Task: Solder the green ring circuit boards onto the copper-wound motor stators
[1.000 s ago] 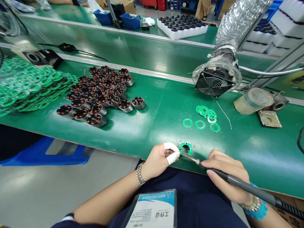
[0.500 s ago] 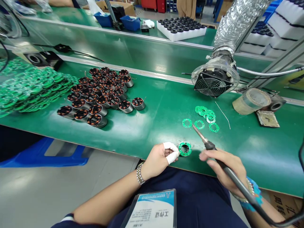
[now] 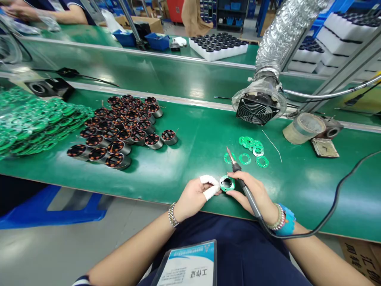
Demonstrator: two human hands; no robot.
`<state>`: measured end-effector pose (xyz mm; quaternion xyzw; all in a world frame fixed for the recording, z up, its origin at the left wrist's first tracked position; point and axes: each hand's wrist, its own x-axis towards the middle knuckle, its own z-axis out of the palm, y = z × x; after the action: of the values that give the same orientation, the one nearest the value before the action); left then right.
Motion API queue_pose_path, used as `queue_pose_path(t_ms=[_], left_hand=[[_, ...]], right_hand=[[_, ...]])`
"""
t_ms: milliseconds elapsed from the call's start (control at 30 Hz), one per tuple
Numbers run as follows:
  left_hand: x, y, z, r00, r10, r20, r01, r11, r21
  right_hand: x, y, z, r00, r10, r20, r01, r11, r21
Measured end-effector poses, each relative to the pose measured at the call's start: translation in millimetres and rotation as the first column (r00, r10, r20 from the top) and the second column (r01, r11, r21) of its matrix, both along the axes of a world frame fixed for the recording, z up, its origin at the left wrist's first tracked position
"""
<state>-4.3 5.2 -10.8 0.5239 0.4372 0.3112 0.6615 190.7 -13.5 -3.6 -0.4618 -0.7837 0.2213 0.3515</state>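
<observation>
My left hand (image 3: 195, 196), with white finger cots on thumb and forefinger, pinches the left edge of a ring-shaped green circuit board (image 3: 222, 188). The board lies near the table's front edge; a dark hole shows at its centre, and the part beneath it is mostly hidden. A soldering iron (image 3: 249, 198) rests in my right hand (image 3: 262, 194), its tip pointing away from me, past the board. Thumb and forefinger of that same hand reach round the board's right side, at or very near its rim. Loose ring boards (image 3: 245, 159) lie just beyond.
Copper-wound motor stators (image 3: 119, 135) stand grouped at left, beside a heap of green boards (image 3: 38, 119). A fan on a foil duct (image 3: 257, 111) hangs at the right, near a solder wire (image 3: 272, 145), a cup (image 3: 303, 129) and a small sponge tray (image 3: 326, 147). Another person's arms (image 3: 62, 15) show far left.
My right hand has moved left to the board, bringing the soldering iron with its tip now pointing farther away. The board looks turned or tilted in my left fingers. The view has shifted slightly.
</observation>
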Motion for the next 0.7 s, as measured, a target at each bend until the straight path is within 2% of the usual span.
queue_pose_path(t_ms=[100, 200, 300, 400, 467, 567, 633, 667, 700], left_hand=[[-3.0, 3.6, 1.5, 0.993, -0.039, -0.116, 0.055, 0.989, 0.14], [-5.7, 3.4, 4.4, 0.943, -0.036, -0.332, 0.167, 0.912, 0.374], [-6.8, 2.5, 8.2, 0.907, -0.024, -0.42, 0.231, 0.862, 0.451], [-6.4, 2.3, 10.3, 0.896, -0.025, -0.443, 0.239, 0.868, 0.436], [-4.9, 2.6, 9.8, 0.909, -0.047, -0.414, 0.218, 0.901, 0.376], [-2.1, 3.6, 7.7, 0.957, -0.145, -0.251, 0.174, 0.979, 0.101], [-2.0, 3.5, 6.7, 0.962, -0.193, -0.191, 0.192, 0.981, -0.025], [-2.8, 2.9, 6.6, 0.953, -0.199, -0.229, 0.206, 0.979, 0.008], [-4.2, 1.8, 6.7, 0.933, -0.181, -0.311, 0.226, 0.967, 0.114]], right_hand=[[0.6, 3.2, 0.1, 1.0, 0.015, -0.019, -0.015, 1.0, -0.013], [1.6, 4.0, 1.4, 0.999, 0.024, -0.026, -0.025, 0.999, -0.024], [2.7, 4.2, 2.8, 0.999, 0.03, -0.027, -0.031, 0.999, -0.043], [3.5, 4.2, 2.5, 0.999, 0.029, -0.031, -0.031, 0.997, -0.064], [3.8, 4.0, 1.4, 0.999, 0.029, -0.031, -0.032, 0.997, -0.075], [3.7, 3.8, -0.8, 0.999, 0.03, -0.033, -0.032, 0.996, -0.079], [3.3, 3.8, -1.8, 0.999, 0.029, -0.037, -0.032, 0.997, -0.07], [3.0, 3.8, -1.9, 0.999, 0.03, -0.041, -0.032, 0.997, -0.064], [2.7, 3.8, -1.7, 0.999, 0.03, -0.045, -0.033, 0.998, -0.061]])
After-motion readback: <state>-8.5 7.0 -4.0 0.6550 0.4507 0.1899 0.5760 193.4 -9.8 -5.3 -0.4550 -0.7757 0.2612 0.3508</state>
